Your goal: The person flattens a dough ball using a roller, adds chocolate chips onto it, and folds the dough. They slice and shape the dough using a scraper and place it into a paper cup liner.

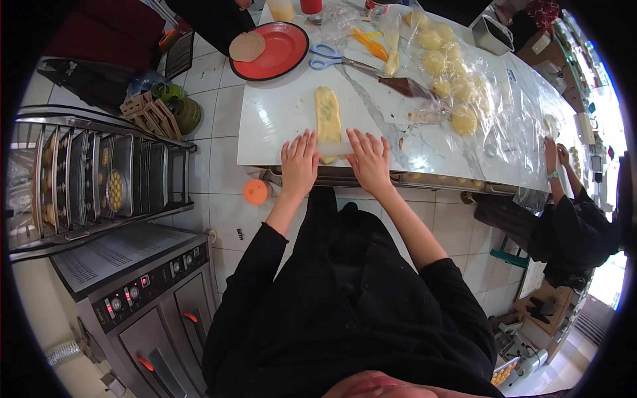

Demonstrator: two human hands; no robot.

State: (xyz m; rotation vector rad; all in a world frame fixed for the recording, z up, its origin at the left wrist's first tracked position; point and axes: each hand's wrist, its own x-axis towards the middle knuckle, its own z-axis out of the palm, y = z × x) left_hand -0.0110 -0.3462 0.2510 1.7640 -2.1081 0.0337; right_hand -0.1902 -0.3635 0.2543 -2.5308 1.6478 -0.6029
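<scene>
A long, flattened strip of yellow dough lies on the white marble table, pointing away from me. Across its near end rests a short whitish rolling pin. My left hand lies over the pin's left end with fingers stretched forward. Over the right end is my right hand, its fingers also extended and slightly spread. Both palms hide the pin's ends. A little dough shows on the near side of the pin, close to the table edge.
Beyond the dough are a red plate with a round tan disc, blue-handled scissors and piping bags. Dough balls sit under plastic at right. A tray rack and oven stand left; another person works far right.
</scene>
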